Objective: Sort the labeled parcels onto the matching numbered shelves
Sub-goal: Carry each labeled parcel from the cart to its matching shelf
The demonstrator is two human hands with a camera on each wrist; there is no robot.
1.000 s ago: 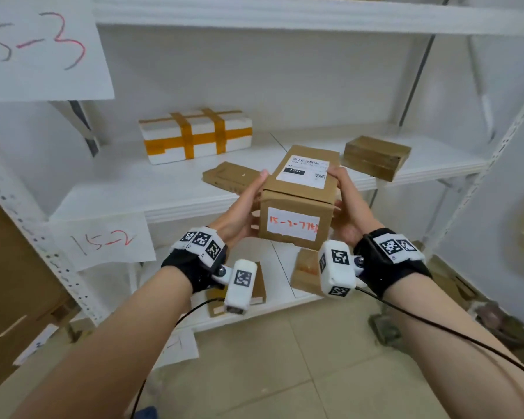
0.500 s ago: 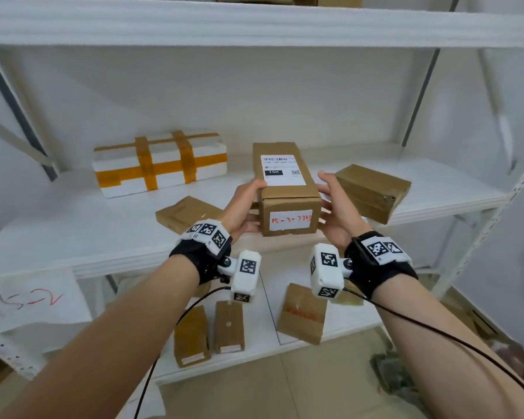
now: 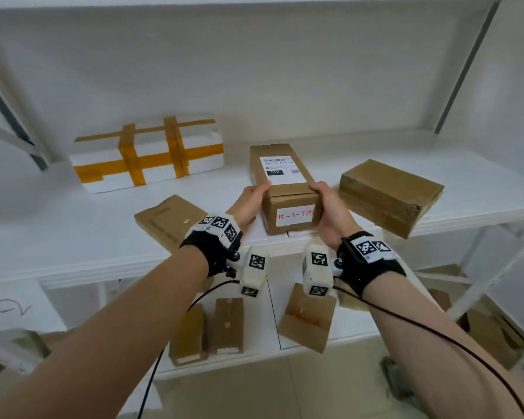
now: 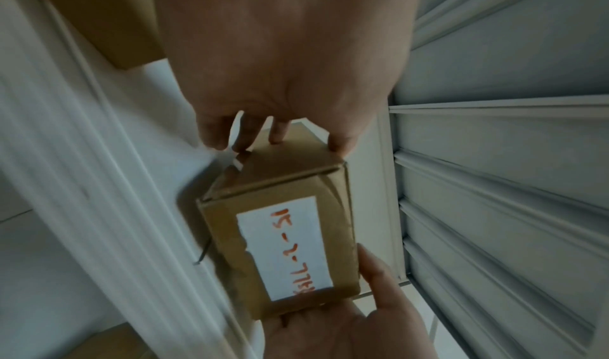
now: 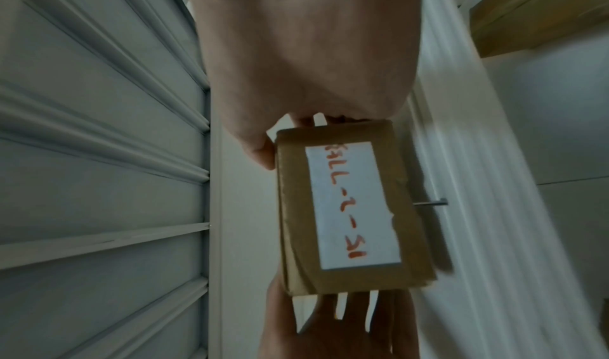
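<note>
Brown cardboard parcel [image 3: 286,189], red-numbered white label facing out, sits at the white shelf [image 3: 73,237] edge, clasped between left hand [image 3: 248,204] and right hand [image 3: 330,210]; bare shelf behind.

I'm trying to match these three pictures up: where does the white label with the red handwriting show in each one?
Head view: red-written label on the box's near end, centre, between left hand and right hand.
Left wrist view: the label is lower centre, turned sideways.
Right wrist view: the label is centre right, also sideways.
Shared landmark: the brown box that carries it.
</note>
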